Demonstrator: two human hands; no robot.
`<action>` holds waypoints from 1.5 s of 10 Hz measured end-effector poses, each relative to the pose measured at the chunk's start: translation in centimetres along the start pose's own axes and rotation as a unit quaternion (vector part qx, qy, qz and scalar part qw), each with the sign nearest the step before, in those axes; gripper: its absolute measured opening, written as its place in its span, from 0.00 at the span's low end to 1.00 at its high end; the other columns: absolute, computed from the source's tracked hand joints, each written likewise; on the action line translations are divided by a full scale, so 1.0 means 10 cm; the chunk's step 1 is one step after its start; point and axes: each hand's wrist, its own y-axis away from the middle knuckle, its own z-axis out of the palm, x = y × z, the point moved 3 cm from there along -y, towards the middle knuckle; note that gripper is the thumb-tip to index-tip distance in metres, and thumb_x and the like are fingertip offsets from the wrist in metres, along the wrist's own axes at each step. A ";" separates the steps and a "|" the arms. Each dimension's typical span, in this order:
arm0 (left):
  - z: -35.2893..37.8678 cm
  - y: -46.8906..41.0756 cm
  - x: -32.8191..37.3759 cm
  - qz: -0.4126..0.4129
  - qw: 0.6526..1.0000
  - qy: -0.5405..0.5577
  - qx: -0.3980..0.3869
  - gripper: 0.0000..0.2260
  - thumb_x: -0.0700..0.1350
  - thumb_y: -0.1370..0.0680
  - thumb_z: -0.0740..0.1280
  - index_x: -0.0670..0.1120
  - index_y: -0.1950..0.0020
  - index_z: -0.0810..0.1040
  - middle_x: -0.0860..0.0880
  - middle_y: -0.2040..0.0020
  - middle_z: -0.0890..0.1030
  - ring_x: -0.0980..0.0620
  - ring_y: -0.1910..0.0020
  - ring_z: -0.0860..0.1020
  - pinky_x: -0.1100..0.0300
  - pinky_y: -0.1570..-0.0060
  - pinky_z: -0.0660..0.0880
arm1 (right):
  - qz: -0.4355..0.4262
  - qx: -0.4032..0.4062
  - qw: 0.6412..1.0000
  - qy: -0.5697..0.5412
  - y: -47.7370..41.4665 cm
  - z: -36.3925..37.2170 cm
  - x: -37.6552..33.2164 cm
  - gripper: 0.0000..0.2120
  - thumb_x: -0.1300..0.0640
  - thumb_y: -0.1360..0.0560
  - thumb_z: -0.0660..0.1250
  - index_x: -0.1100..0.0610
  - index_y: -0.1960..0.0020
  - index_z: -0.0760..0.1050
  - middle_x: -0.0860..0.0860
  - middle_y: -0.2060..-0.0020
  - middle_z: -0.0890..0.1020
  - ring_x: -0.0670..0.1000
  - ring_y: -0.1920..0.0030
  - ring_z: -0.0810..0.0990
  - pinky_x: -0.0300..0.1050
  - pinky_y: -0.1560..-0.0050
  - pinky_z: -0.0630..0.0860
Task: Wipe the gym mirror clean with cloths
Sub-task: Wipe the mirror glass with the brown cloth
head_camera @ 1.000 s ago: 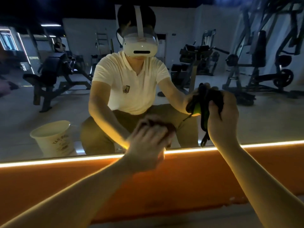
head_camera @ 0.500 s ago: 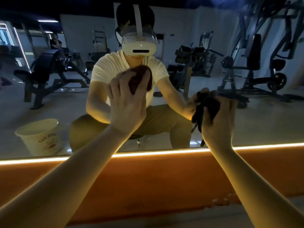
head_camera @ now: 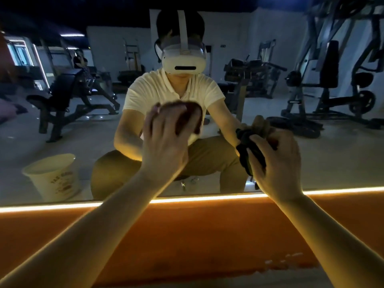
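Mid-wipe, the left hand (head_camera: 164, 142), fingers spread, pressed a brown cloth (head_camera: 188, 116) on the mirror (head_camera: 62, 132) above its lower edge while the right hand (head_camera: 276, 163) gripped a bunched dark cloth (head_camera: 246, 151); the next move probably called for sweeping sideways.

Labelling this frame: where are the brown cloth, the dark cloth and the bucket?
brown cloth (head_camera: 192, 116), head view, its upper right part.
dark cloth (head_camera: 244, 149), head view, bunched folds.
bucket (head_camera: 54, 180), head view, reflected side wall.
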 end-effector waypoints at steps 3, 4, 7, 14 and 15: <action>0.23 1.04 0.61 0.137 0.968 0.067 -0.198 0.22 0.49 0.20 0.61 0.45 0.27 0.77 0.42 0.32 0.72 0.42 0.35 0.72 0.47 0.25 0.60 | 0.020 -0.038 0.998 -0.036 0.11 -0.14 0.32 0.18 0.63 0.26 0.74 0.62 0.38 0.76 0.61 0.48 0.76 0.59 0.50 0.77 0.53 0.53 0.79; 0.22 1.30 0.72 0.222 0.933 0.049 -0.278 0.22 0.48 0.21 0.65 0.47 0.26 0.77 0.44 0.33 0.78 0.44 0.34 0.73 0.46 0.23 0.62 | 0.038 -0.027 0.998 -0.036 0.14 -0.20 0.48 0.17 0.62 0.26 0.74 0.63 0.39 0.78 0.61 0.49 0.75 0.58 0.53 0.77 0.50 0.57 0.78; 0.12 -0.68 0.59 0.007 0.999 0.030 -0.041 0.26 0.40 0.23 0.70 0.45 0.25 0.70 0.43 0.31 0.64 0.39 0.34 0.66 0.44 0.35 0.67 | 0.097 0.022 0.993 -0.059 0.15 -0.33 0.83 0.16 0.65 0.27 0.75 0.62 0.40 0.78 0.61 0.48 0.75 0.59 0.53 0.78 0.49 0.58 0.77; 0.45 -0.29 1.25 -0.009 0.998 0.059 -0.033 0.26 0.42 0.23 0.72 0.49 0.25 0.72 0.44 0.32 0.66 0.40 0.35 0.67 0.45 0.36 0.67 | 0.076 0.018 0.993 -0.089 0.28 -0.27 0.99 0.14 0.63 0.24 0.73 0.62 0.40 0.77 0.58 0.45 0.73 0.58 0.50 0.78 0.49 0.54 0.79; 0.46 0.31 1.62 0.162 0.971 0.026 -0.174 0.25 0.49 0.32 0.76 0.50 0.34 0.83 0.46 0.36 0.66 0.47 0.38 0.67 0.49 0.29 0.60 | 0.092 0.006 0.992 -0.084 0.33 -0.29 1.09 0.14 0.63 0.24 0.74 0.62 0.40 0.77 0.58 0.44 0.73 0.56 0.49 0.77 0.46 0.52 0.77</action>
